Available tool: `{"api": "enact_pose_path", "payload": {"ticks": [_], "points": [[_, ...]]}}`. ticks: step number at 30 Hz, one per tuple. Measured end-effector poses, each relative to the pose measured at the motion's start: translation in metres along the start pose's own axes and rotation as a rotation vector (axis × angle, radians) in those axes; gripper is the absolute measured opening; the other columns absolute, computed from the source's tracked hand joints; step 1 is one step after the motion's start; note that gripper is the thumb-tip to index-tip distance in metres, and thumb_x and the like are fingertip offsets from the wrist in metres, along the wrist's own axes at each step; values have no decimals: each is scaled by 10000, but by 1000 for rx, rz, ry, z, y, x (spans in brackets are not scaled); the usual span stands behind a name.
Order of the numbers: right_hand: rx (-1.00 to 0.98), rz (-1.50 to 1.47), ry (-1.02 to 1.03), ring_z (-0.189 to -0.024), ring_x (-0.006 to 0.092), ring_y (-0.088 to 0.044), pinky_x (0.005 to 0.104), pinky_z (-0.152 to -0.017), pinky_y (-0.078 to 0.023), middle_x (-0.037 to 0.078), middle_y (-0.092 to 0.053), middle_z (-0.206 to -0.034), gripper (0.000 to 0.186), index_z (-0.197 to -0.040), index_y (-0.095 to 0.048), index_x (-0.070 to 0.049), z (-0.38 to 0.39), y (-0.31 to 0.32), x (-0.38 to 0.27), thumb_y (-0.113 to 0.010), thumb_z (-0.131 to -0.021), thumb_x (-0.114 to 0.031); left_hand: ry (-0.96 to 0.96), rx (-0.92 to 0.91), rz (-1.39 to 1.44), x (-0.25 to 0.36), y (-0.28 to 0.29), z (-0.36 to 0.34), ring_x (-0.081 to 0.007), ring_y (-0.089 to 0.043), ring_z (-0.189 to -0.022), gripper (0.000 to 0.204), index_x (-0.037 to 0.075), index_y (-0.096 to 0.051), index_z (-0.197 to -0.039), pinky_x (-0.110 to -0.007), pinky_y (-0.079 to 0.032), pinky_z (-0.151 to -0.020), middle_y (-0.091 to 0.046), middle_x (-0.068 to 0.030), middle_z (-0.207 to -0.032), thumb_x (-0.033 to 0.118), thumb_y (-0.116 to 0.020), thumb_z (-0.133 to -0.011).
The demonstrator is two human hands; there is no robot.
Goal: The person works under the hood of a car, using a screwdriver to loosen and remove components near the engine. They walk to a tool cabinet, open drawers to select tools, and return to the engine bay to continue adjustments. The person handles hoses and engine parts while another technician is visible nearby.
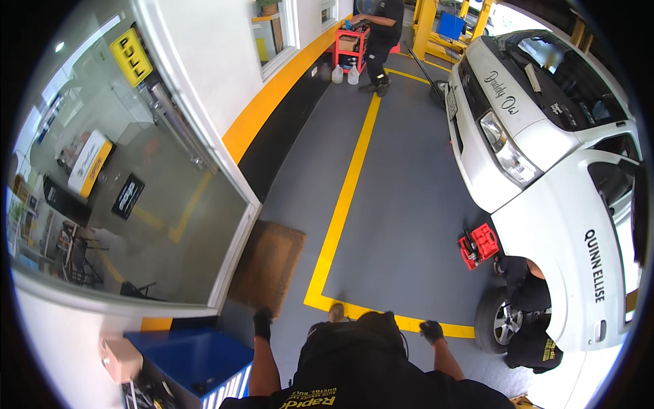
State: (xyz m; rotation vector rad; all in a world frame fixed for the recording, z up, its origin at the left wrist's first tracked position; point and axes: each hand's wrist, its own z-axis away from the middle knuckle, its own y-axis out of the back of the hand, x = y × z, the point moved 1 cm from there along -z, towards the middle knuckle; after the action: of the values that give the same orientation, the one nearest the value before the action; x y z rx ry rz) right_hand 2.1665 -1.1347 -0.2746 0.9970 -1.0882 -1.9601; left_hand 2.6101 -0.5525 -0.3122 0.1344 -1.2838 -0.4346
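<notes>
My left hand [263,323], in a black glove, hangs low by the near corner of a brown doormat [269,262]. Its fingers are too dark to make out, and I see nothing held in it. My right hand [431,332], also black-gloved, hangs over the yellow floor line [398,322] with its fingers curled in and no object showing. A shoe [337,312] pokes out in front of my dark clothing, between the two hands. Nearest my left forearm is a blue cabinet [187,351] with a cardboard box [121,361] beside it.
At right stands a white car [518,136]; a wheel [501,320] and a crouching person [535,300] are beside it. A red tool case [479,245] lies on the grey floor. Left is a glass door [157,204]. Far off, another person [385,41] stands by a red cart [349,46].
</notes>
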Motion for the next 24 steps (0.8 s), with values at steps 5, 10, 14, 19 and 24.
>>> {"api": "enact_pose_path", "payload": {"ticks": [5,10,14,19,24], "points": [[-273,-345,-619,-726,244,-789,468,-762,-611,89,-793,-753,367,-852,-776,-109,13,-23,69,-566,-1061,-325,293,-146,509,141,-129,-186,-142,-705,-817,227,77,-770,-1162,-303,-552,-723,-767,-41,-964,189,-588,-1087],[-365,-210,-503,-823,267,-808,485,-787,-618,107,-828,-903,386,-965,-800,-144,-42,-54,92,-562,-1057,-435,213,-338,178,187,-242,-330,-137,-722,-818,228,71,-781,-1119,-302,-550,-714,-781,-42,-952,201,-600,-1070],[-451,-11,-321,-892,312,-811,509,-821,-621,111,-836,-1021,380,-1028,-797,-145,-227,-30,92,-581,-1044,-458,-33,-437,-217,215,-257,-401,-168,-755,-801,225,61,-788,-1101,-318,-579,-696,-790,-82,-926,180,-610,-1032],[-37,113,-191,-858,354,-754,542,-733,-597,110,-758,-909,176,-1001,-746,-164,-463,101,185,-649,-983,-309,505,-449,-71,296,-359,-460,-178,-753,-758,209,45,-777,-1117,-337,-591,-649,-782,-97,-913,161,-635,-1016],[484,-190,-219,-937,388,-732,553,-775,-599,115,-753,-1043,179,-1099,-733,-180,-750,341,187,-598,-1014,-262,525,-431,-27,346,-381,-565,-170,-746,-758,237,34,-764,-1169,-327,-586,-631,-783,-93,-933,180,-614,-1058]]}}
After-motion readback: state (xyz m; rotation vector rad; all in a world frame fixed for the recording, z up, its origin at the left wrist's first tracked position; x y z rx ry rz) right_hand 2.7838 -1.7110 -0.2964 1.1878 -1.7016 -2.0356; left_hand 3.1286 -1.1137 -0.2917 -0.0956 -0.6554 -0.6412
